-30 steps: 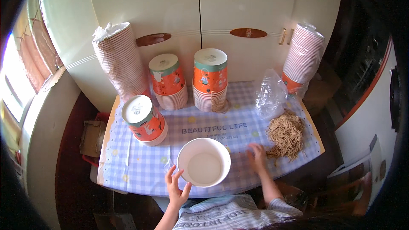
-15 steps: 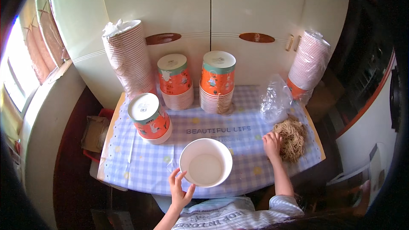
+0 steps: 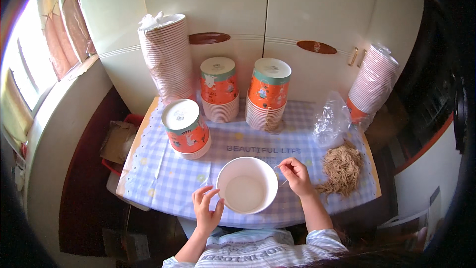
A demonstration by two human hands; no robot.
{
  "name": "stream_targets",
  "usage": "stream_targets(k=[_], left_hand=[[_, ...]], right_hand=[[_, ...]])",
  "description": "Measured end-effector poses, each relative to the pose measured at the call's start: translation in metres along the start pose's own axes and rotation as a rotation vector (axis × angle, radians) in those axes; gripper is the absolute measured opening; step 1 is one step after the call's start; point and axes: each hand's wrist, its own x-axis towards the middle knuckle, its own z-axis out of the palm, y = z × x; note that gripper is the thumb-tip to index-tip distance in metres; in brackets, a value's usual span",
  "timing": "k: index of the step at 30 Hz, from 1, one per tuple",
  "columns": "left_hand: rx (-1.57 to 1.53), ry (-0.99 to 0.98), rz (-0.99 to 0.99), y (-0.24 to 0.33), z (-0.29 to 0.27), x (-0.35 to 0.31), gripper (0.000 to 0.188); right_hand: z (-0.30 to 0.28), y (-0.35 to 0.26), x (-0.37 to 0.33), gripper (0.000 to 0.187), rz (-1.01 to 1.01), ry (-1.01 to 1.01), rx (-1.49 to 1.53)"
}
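L hand (image 3: 207, 206) half-open, fingertips at L rim of white tub (image 3: 247, 186); R hand (image 3: 295, 174) pinching thin strand (image 3: 283, 183) just R of it. Tub nr front edge of surface (image 3: 168, 188), open room L. Vs prev. frame, R hand's back from tan strand pile (image 3: 343, 167). Forearms angled in.

We see a white, round, open paper tub (image 3: 248, 191) with a smooth, matt inner wall. The tangled tan heap of thin strings (image 3: 342, 167) looks rough, dull and fibrous to us. The crumpled clear bag (image 3: 330, 120) is thin, glossy plastic, and the blue-and-white checked tablecloth (image 3: 173, 188) looks smooth. We find tall cream cabinet doors (image 3: 325, 5), smooth and shiny, with 2 brown oval handles (image 3: 209, 38) like polished wood and 2 slim gold-coloured pulls (image 3: 353, 56) like bright metal.
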Motion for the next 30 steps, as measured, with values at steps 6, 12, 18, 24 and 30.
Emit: stream_targets(k=[6, 12, 18, 24, 30], left_hand=[[-0.022, -0.064, 0.073, 0.01, -0.002, 0.018, 0.029], [-0.068, -0.151, 0.152, 0.024, 0.007, 0.038, 0.037], [-0.047, -0.232, 0.237, 0.032, 0.017, 0.048, 0.032], [-0.227, -0.376, 0.063, 0.011, 0.008, 0.046, 0.013], [-0.274, -0.385, 0.082, 0.002, -0.007, 0.05, 0.015]], right_hand=[[0.024, -0.025, 0.012, 0.008, -0.024, -0.135, 0.002], [0.042, -0.043, 0.021, 0.007, -0.049, -0.289, 0.077], [0.061, -0.055, 0.026, 0.008, -0.071, -0.39, 0.175], [0.04, -0.052, 0.034, 0.007, -0.075, -0.227, 0.19], [0.026, -0.036, 0.037, 0.008, -0.084, -0.155, -0.063]])
